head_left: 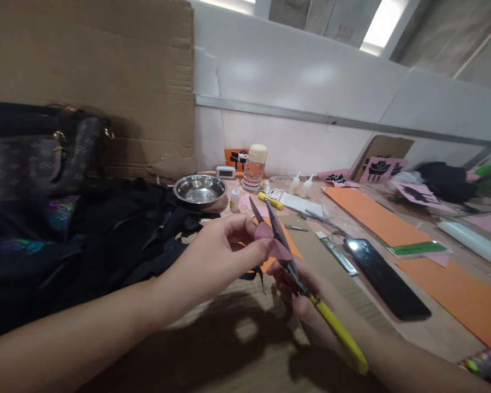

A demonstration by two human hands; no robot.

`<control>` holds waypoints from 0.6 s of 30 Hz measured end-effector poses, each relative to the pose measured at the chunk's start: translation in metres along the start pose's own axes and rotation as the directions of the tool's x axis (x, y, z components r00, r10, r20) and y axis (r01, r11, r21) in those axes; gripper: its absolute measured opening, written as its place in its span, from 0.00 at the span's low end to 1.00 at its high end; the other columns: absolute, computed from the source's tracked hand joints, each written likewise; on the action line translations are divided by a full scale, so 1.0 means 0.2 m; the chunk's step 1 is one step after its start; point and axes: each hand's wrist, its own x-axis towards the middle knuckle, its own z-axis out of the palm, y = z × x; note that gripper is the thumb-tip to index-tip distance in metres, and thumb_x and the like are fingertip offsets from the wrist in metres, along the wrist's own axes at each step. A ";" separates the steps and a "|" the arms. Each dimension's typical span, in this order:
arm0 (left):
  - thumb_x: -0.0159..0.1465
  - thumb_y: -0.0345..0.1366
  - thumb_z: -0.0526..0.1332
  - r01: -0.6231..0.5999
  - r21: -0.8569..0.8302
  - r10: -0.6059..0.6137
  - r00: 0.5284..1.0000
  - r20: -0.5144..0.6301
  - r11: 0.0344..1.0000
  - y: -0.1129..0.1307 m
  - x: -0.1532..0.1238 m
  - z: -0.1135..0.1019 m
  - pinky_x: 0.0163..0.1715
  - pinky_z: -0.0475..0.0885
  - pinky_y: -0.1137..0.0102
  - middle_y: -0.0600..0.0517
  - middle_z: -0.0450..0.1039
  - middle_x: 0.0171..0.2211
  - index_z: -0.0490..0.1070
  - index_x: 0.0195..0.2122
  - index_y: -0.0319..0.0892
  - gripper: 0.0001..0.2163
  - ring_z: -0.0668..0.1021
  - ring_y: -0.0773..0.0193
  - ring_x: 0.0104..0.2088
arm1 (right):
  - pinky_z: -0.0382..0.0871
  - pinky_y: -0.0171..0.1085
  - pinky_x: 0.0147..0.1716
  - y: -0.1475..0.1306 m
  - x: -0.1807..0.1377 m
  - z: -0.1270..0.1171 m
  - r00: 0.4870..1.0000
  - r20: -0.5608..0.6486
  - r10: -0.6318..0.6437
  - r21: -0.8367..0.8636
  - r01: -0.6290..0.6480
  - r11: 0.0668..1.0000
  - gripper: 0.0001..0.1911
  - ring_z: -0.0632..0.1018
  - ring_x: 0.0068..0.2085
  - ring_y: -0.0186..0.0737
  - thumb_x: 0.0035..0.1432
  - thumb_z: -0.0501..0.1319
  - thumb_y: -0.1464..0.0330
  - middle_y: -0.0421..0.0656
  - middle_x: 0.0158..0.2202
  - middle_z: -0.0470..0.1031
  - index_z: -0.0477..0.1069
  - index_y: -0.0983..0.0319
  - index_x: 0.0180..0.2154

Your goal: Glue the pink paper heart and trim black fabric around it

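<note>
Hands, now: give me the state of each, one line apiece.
Left hand: closed, pinching a small pink paper piece.
Right hand: closed around yellow-handled scissors, blades open at the pink piece.

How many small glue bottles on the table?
3 visible: one right of the steel bowl, two side by side behind the white card. More may be hidden in the clutter.

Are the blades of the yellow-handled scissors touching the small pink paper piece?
Touching: the head view shows the yellow-handled scissors blades closing across the small pink paper piece, pinched by the left hand.
</note>
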 end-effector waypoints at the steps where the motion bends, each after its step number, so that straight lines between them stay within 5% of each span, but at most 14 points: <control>1: 0.65 0.36 0.67 0.004 0.003 -0.004 1.000 -0.001 1.000 0.00 0.00 0.00 0.38 0.75 0.70 0.54 0.79 0.31 0.73 0.31 0.43 0.07 0.80 0.64 0.34 | 0.69 0.38 0.34 0.01 0.00 0.00 1.000 0.004 -0.004 0.002 0.004 1.000 0.26 0.67 0.35 0.42 0.59 0.66 0.44 0.41 0.36 0.67 0.75 0.51 0.52; 18: 0.68 0.41 0.68 0.030 -0.096 -0.025 0.998 0.054 0.995 -0.04 0.00 -0.01 0.39 0.76 0.71 0.53 0.79 0.34 0.74 0.33 0.41 0.10 0.80 0.66 0.35 | 0.75 0.41 0.40 0.03 -0.01 -0.01 1.000 0.016 0.014 0.015 -0.014 1.000 0.26 0.72 0.37 0.44 0.61 0.65 0.44 0.41 0.36 0.67 0.74 0.49 0.55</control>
